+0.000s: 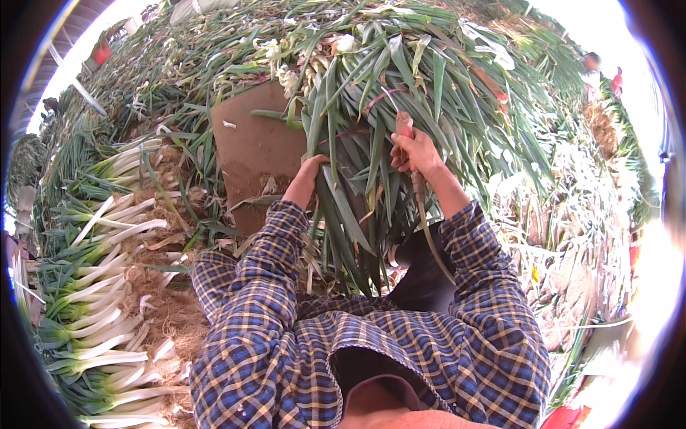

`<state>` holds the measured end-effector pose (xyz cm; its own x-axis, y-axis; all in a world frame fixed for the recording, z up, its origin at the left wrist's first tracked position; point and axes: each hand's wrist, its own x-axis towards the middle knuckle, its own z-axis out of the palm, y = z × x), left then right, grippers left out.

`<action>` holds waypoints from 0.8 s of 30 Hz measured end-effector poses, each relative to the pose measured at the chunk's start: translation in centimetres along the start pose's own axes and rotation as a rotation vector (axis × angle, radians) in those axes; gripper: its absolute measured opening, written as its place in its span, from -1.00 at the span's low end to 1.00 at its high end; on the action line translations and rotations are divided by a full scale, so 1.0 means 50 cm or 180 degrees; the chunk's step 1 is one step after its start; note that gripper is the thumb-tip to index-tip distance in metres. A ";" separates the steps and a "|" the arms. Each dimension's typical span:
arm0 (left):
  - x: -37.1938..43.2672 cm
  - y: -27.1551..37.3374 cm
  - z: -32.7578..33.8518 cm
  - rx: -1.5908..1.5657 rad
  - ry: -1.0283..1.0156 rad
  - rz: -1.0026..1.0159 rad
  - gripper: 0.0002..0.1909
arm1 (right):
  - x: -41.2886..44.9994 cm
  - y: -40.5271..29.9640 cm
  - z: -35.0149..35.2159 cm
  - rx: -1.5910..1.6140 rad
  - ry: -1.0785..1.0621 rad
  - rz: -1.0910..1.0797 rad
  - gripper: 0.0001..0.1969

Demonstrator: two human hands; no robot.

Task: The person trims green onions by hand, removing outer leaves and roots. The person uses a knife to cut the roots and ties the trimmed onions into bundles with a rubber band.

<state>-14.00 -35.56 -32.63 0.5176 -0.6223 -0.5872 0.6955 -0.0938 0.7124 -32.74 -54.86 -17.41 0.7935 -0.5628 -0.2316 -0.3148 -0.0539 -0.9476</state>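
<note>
A large bundle of long green leek leaves (375, 134) lies in front of me, with a thin reddish band (379, 99) around it. My left hand (312, 167) rests at the bundle's left side, its fingers partly hidden by leaves; whether it grips them is unclear. Over the bundle's right part, my right hand (415, 152) is closed on the red handle of a tool (405, 124). A thin metal tip projects from the handle towards the band. From the handle's lower end a hose (431, 241) runs down to my right forearm.
A brown board (257, 145) lies left of the bundle. Trimmed leeks with white stems and roots (112, 279) are laid in a long row at the left. Leek leaves and scraps (187, 64) cover the ground beyond. A person (591, 75) is far off at the right.
</note>
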 end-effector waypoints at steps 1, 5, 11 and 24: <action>-0.009 0.010 0.002 0.0151 -0.0024 -0.0095 -0.76 | 0.003 0.001 -0.007 0.0056 -0.0052 -0.0074 -0.65; -0.032 0.016 -0.009 0.0137 -0.0043 0.0029 -0.72 | 0.001 0.010 -0.016 -0.0074 0.0032 -0.0179 -0.63; -0.118 -0.066 -0.056 0.0301 0.0162 0.0317 -0.74 | -0.018 0.028 -0.059 -0.0183 0.0179 -0.0024 -0.65; -0.167 -0.210 -0.061 0.1215 0.0787 0.0799 -0.67 | -0.071 0.045 -0.009 -0.0786 -0.0217 -0.0110 -0.70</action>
<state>-24.12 -27.01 -36.37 0.7795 -0.4641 -0.4207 0.3274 -0.2707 0.9053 -36.50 -53.38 -18.62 0.8367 -0.5006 -0.2222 -0.3978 -0.2766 -0.8748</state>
